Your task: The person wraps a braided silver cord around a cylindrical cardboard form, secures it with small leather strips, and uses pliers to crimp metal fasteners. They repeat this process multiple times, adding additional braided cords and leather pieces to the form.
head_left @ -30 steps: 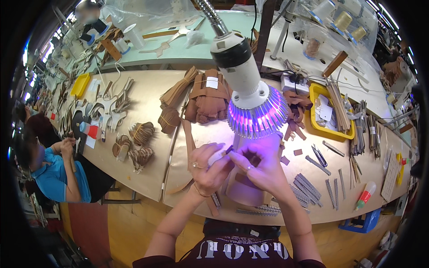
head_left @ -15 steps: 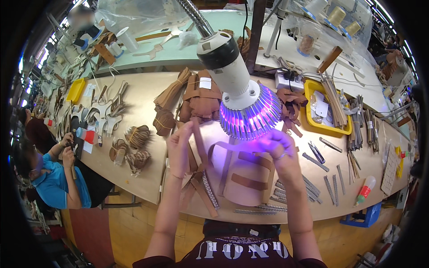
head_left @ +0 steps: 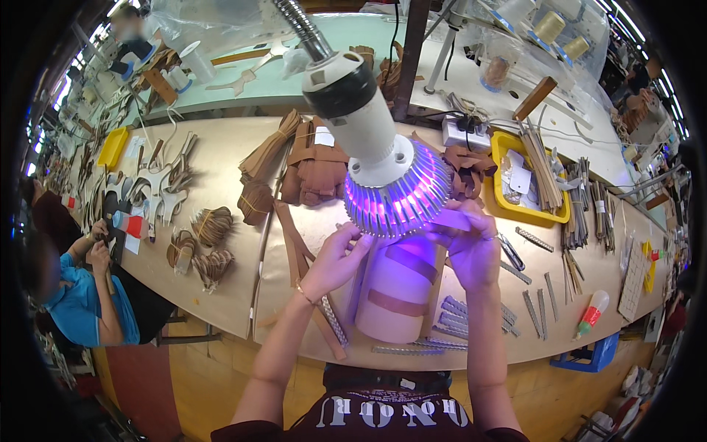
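Note:
A gooseneck lamp [head_left: 368,125] with a finned head glows purple above my work. Under it lies a pale rounded block [head_left: 379,325] with two brown leather bands [head_left: 398,303] across it. My right hand [head_left: 471,247] grips a brown leather strip [head_left: 451,219], tinted purple by the light, beside the lamp's right rim. Close to the lamp's lower left rim, my left hand [head_left: 335,265] has its fingers drawn together over the block's far end. What sits between those fingertips is hidden by the lamp and glare. Loose brown strips [head_left: 294,243] lie left of my left hand.
Bundled leather strips [head_left: 320,166] lie behind the lamp. At the right stand a yellow tray [head_left: 563,214] and a red-and-clear bottle [head_left: 593,313]. Braided grey strips [head_left: 453,317] and tweezers [head_left: 510,252] lie by my right forearm. A person in blue [head_left: 96,302] works at the left.
Both hands have come closer together under the lamp's near rim; the left moved right and down. The strip that looped between my hands is now mostly hidden. The whole view has shifted slightly.

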Demonstrator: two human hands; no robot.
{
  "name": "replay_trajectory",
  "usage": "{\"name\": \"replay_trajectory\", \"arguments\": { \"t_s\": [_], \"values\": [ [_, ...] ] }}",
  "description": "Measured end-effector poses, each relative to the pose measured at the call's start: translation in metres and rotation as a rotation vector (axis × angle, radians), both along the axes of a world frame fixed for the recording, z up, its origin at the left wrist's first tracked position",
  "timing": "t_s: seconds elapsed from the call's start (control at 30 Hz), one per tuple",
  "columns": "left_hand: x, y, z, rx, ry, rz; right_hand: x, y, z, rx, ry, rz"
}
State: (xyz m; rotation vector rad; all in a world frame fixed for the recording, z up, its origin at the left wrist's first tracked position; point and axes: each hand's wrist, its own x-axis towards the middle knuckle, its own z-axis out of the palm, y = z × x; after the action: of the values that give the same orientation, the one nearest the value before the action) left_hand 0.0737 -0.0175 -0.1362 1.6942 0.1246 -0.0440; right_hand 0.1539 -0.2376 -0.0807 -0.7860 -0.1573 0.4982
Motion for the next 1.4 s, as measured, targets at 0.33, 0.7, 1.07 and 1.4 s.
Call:
{"name": "replay_trajectory", "arguments": {
  "t_s": [0.33,0.7,1.07,1.4],
  "values": [
    [-0.005,-0.013,-0.003,-0.254,0.095,0.099,0.001,0.002,-0.013,0.073,0.006,-0.006],
    [0.019,0.004,0.028,-0.194,0.104,0.052,-0.011,-0.064,-0.045,-0.605,-0.214,-0.238],
    [0.013,0.005,0.006,-1.390,0.187,-0.031,-0.017,-0.047,-0.042,0.795,0.388,0.089],
    [-0.058,-0.005,0.034,-0.786,0.269,0.134,-0.104,-0.045,0.004,-0.359,0.097,-0.471]
  ]
}}
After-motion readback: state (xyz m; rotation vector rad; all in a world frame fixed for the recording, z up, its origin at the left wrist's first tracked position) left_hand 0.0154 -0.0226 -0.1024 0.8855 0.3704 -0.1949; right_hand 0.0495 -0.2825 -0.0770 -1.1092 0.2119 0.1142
